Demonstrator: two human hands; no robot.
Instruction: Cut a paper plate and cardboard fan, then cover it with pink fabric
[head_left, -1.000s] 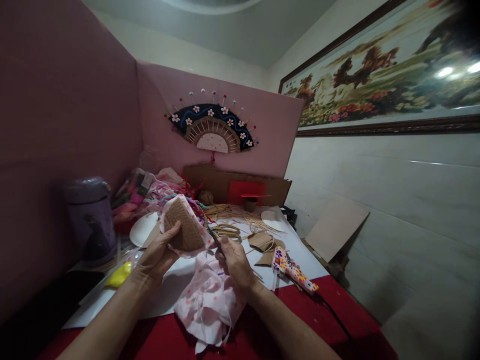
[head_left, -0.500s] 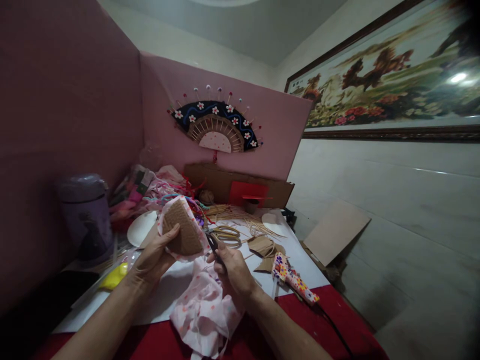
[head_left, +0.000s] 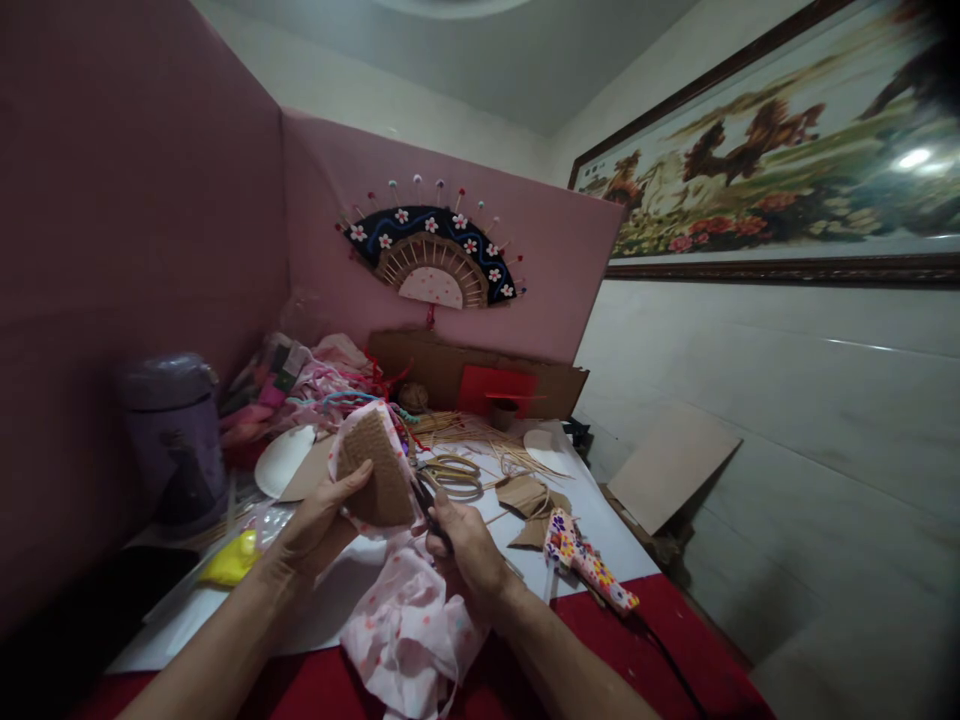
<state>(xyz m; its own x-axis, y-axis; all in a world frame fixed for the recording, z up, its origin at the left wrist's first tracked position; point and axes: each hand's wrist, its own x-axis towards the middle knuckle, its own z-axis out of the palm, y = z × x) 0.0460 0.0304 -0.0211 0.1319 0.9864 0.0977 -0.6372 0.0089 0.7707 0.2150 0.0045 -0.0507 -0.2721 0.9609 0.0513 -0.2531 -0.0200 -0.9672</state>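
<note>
My left hand [head_left: 324, 522] grips a wedge-shaped piece of brown cardboard [head_left: 375, 482] that is wrapped at its edges in pink dotted cloth [head_left: 409, 630]. The loose cloth hangs down over the red table edge. My right hand [head_left: 469, 545] is closed on dark scissors [head_left: 426, 497], whose blades point up at the right edge of the cardboard wedge. Both hands are held just above a white sheet [head_left: 315, 600] on the table.
A flowered glue gun [head_left: 589, 562] with a black cord lies right of my right hand. Gold scissors [head_left: 450, 472], thin wooden sticks, cardboard scraps, a white plate [head_left: 285, 460], a purple jug [head_left: 176, 435], a yellow object [head_left: 229, 560] and a decorated fan [head_left: 431, 258] on the pink board surround the work.
The cardboard wedge has tilted more upright and shifted slightly right. My right hand with the scissors stays at its right edge, moved only a little.
</note>
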